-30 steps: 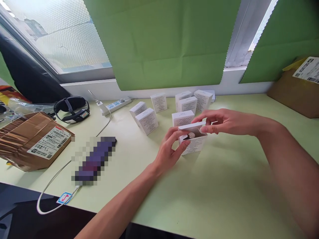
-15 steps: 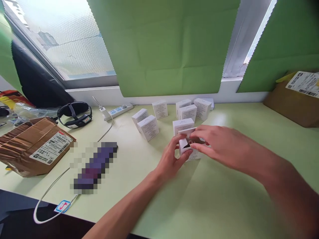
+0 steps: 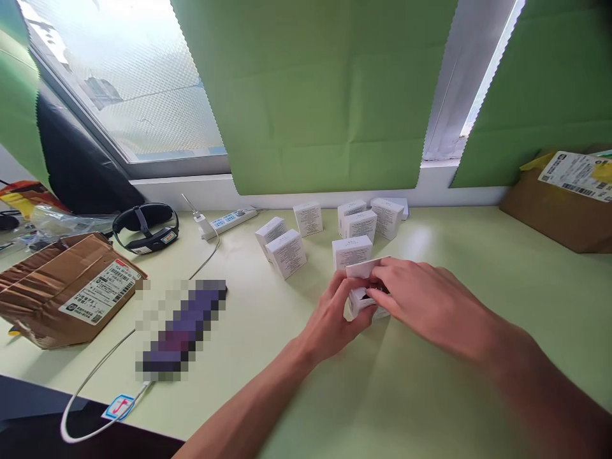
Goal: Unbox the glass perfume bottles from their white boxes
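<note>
A small white cardboard box stands on the table with its lid flap raised. My left hand is closed around its left side, thumb on the front and fingers near the top edge. Over the opening, my right hand has its fingertips bent together into the box. Something dark shows there, but the fingers hide most of it. Directly behind is a shut white box with printed text, upright. Similar boxes stand farther back, among them one at the left and one at the right.
On the left are a brown carton, a pixelated phone-like device with a white cable, a black head strap and a power strip. Another brown carton sits at the far right, beside the green blind.
My right fingertips have drawn together and gone lower into the box opening, covering more of the dark contents. My left hand keeps its hold. The whole view has shifted slightly.
</note>
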`<action>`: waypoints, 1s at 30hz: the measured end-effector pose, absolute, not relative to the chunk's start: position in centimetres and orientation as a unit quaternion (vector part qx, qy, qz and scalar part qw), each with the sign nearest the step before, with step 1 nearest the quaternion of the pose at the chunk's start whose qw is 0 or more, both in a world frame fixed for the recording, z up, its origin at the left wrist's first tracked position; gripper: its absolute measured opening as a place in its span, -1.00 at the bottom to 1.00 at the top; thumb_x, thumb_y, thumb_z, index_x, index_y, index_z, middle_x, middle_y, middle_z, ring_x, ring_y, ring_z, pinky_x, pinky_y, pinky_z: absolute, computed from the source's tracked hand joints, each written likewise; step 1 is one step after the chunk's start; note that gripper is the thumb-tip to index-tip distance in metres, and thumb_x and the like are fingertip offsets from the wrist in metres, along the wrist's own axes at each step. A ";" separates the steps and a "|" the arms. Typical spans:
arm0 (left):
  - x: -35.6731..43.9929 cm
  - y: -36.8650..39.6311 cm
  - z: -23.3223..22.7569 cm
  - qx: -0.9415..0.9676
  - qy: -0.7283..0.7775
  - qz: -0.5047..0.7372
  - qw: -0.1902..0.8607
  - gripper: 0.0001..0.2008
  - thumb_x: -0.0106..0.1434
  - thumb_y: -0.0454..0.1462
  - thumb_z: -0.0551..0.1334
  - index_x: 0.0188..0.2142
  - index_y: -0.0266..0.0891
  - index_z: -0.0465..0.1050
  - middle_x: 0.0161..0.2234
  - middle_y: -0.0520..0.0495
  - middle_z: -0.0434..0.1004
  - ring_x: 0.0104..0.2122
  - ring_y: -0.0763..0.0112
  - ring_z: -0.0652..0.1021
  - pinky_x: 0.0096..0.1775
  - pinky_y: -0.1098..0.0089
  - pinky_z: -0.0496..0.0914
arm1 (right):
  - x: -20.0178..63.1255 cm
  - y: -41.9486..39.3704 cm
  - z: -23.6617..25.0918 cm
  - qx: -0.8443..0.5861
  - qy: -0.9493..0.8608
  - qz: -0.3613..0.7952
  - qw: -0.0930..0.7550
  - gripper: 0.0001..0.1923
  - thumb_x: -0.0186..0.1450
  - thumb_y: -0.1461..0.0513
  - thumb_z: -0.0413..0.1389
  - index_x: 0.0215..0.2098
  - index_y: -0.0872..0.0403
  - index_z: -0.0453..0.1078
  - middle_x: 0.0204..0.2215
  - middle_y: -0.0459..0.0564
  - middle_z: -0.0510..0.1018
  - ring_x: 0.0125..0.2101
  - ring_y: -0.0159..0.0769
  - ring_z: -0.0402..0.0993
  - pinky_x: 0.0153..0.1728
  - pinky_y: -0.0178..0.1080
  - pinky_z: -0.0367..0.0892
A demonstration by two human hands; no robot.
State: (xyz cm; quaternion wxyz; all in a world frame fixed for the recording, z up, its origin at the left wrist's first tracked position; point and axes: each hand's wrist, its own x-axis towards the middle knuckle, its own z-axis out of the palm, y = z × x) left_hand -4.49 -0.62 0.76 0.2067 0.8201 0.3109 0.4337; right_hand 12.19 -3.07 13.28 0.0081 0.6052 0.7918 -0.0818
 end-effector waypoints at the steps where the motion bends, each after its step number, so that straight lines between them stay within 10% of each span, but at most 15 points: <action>1: -4.5 -0.7 0.6 0.820 0.319 0.424 0.213 -0.63 0.28 -0.32 0.29 0.05 -0.10 0.29 -0.01 -0.13 0.42 -0.09 0.31 0.55 -0.10 0.24 0.54 | 12.1 -3.1 13.3 0.610 0.789 -0.072 0.021 -0.71 0.43 0.16 -0.03 -0.18 0.01 0.55 -0.13 0.04 0.60 -0.36 -0.18 0.56 -0.51 -0.20 0.16; 20: -3.7 -0.9 -1.3 0.784 0.274 0.523 0.191 -0.47 0.30 -0.25 0.33 0.10 -0.08 0.04 -0.06 -0.09 0.49 -0.18 0.39 0.63 -0.11 0.14 0.59 | 13.0 -2.9 12.8 0.619 0.783 -0.056 0.029 -0.62 0.40 0.02 -0.06 -0.47 0.02 0.35 -0.42 0.01 0.60 -0.48 -0.15 0.50 -0.58 -0.19 0.05; 30: -3.2 -1.5 -1.0 0.796 0.280 0.515 0.150 -0.51 0.30 -0.27 0.32 0.07 -0.09 0.06 -0.08 -0.11 0.50 -0.27 0.42 0.60 -0.32 0.37 0.51 | 12.2 -3.0 13.7 0.649 0.756 -0.071 0.045 -0.73 0.34 0.05 0.07 -0.12 0.03 0.27 -0.43 -0.01 0.59 -0.38 -0.03 0.57 -0.56 -0.22 0.05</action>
